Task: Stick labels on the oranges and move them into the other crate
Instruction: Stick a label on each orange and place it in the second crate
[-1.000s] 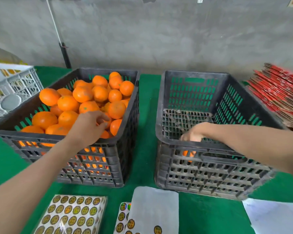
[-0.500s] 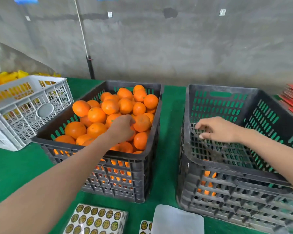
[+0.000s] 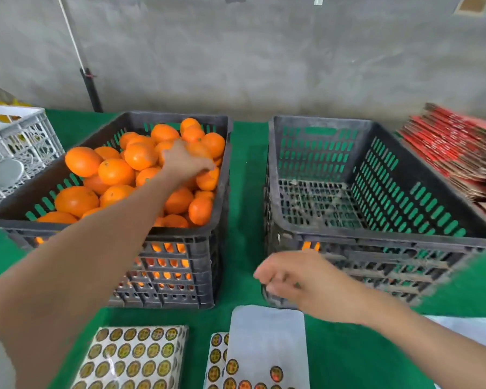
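The left black crate [image 3: 180, 276] holds a pile of oranges [image 3: 115, 172]. My left hand [image 3: 184, 161] reaches into it and lies on the pile near the right wall, its fingers curled over one orange. The right black crate [image 3: 376, 237] shows a bare floor; one orange [image 3: 310, 245] glows through its front slats. In front of that crate my right hand [image 3: 289, 279] hovers, blurred, with fingers loosely curled and nothing in them. Under it lies a partly used label sheet [image 3: 267, 338] with a few round labels [image 3: 232, 366]. A full stack of label sheets [image 3: 135, 357] lies further left.
A white crate [image 3: 17, 147] stands at the far left. Red flat cartons [image 3: 455, 153] are stacked at the right edge. A black pole [image 3: 91, 91] leans at the grey wall. White paper [image 3: 474, 329] lies at the front right on the green cloth [image 3: 247, 192].
My right hand has come up out of the right crate and down in front of it, over the label sheet. My left hand has shifted further back and right on the orange pile.
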Motion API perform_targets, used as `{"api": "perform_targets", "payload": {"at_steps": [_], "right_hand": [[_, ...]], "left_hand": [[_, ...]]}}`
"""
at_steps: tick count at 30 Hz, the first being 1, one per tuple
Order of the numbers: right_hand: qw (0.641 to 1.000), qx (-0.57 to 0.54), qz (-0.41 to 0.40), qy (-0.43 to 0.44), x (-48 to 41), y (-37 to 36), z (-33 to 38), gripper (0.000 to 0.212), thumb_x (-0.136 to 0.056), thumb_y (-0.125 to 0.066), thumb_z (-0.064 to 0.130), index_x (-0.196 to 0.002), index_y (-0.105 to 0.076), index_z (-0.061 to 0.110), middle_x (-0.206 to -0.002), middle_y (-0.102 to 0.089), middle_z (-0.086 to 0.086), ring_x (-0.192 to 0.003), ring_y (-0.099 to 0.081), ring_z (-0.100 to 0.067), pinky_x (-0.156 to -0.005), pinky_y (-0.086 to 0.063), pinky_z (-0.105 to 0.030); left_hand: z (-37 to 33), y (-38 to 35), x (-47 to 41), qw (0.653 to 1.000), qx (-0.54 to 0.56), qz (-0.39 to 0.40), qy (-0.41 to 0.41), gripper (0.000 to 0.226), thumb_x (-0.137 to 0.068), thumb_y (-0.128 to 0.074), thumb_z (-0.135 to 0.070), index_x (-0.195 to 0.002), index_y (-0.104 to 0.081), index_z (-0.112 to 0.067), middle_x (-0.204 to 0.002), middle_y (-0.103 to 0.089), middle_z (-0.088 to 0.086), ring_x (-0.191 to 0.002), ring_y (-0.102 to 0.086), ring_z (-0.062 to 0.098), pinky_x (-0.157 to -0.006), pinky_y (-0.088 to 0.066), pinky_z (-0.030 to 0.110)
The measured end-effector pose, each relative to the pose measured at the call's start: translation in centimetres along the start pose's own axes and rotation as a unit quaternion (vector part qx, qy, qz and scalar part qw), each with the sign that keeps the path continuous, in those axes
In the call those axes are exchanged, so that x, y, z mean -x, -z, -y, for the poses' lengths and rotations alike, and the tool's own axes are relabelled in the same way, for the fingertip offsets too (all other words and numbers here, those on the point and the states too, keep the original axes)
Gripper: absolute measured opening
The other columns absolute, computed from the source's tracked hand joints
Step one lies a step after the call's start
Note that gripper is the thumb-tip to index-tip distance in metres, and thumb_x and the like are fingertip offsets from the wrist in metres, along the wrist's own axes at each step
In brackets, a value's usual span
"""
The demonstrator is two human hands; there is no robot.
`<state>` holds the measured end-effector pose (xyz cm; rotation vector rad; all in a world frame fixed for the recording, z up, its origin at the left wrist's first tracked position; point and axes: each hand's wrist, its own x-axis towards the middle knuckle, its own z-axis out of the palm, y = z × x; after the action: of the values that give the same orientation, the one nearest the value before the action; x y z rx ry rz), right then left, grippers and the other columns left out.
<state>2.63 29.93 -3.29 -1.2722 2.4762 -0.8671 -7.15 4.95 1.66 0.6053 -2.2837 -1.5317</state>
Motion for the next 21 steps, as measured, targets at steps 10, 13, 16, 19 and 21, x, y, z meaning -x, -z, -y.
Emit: {"api": "perform_targets", "payload": {"at_steps": [10,13,16,19,21], "right_hand": [[0.947,0.124,0.205,-0.212,1.8,-12.4,-8.2,0.073,-0.085,-0.053,0.054,-0.14,-0.033,0.009,-0.146,-0.035,-0.007,-0.134,-0.031,-0.026,-0.11,-0.028,-0.036],[0.95,0.164,0.161,-0.212,1.1,-14.6,-8.1,0.056,-0.084,-0.058,0.05,-0.119,-0.049,0.008,-0.125,-0.049,-0.01,-0.121,-0.042,-0.028,-0.101,-0.034,-0.034],[0.956,0.145,0.128,-0.219,1.0,-15.5,-8.4,0.043,-0.087,-0.058,0.041,-0.115,-0.058,0.009,-0.125,-0.052,-0.009,-0.124,-0.041,-0.028,-0.105,-0.033,-0.035],[0.965,0.087,0.088,-0.231,1.5,-15.7,-9.1,0.029,-0.088,-0.059,0.034,-0.109,-0.065,0.016,-0.113,-0.057,-0.005,-0.116,-0.045,-0.024,-0.101,-0.036,-0.035],[0.967,0.056,0.078,-0.238,2.0,-15.8,-9.2,0.028,-0.087,-0.06,0.032,-0.11,-0.065,0.017,-0.111,-0.058,-0.005,-0.114,-0.044,-0.023,-0.101,-0.035,-0.034]], "left_hand": [[1.9,1.8,13.2,0.97,0.047,0.197,-0.133,0.079,-0.043,-0.088,-0.039,-0.111,-0.047,-0.041,-0.103,-0.055,-0.018,-0.082,-0.058,-0.007,-0.06,-0.045,0.009],[6.0,-0.7,17.9,0.96,0.02,0.279,-0.005,0.071,-0.048,-0.089,-0.033,-0.109,-0.053,-0.034,-0.098,-0.062,-0.013,-0.084,-0.061,0.001,-0.065,-0.049,0.017],[11.0,-2.4,19.8,0.932,0.068,0.314,0.17,0.082,-0.048,-0.092,-0.034,-0.119,-0.057,-0.012,-0.108,-0.065,0.005,-0.103,-0.062,0.021,-0.096,-0.049,0.041],[14.9,-3.1,20.3,0.903,0.075,0.32,0.276,0.081,-0.062,-0.085,-0.038,-0.126,-0.046,-0.007,-0.107,-0.057,-0.003,-0.111,-0.051,0.02,-0.105,-0.038,0.038],[16.7,-3.7,20.3,0.898,0.067,0.314,0.301,0.087,-0.065,-0.083,-0.039,-0.134,-0.038,-0.012,-0.106,-0.051,-0.003,-0.109,-0.047,0.019,-0.097,-0.036,0.034]]}}
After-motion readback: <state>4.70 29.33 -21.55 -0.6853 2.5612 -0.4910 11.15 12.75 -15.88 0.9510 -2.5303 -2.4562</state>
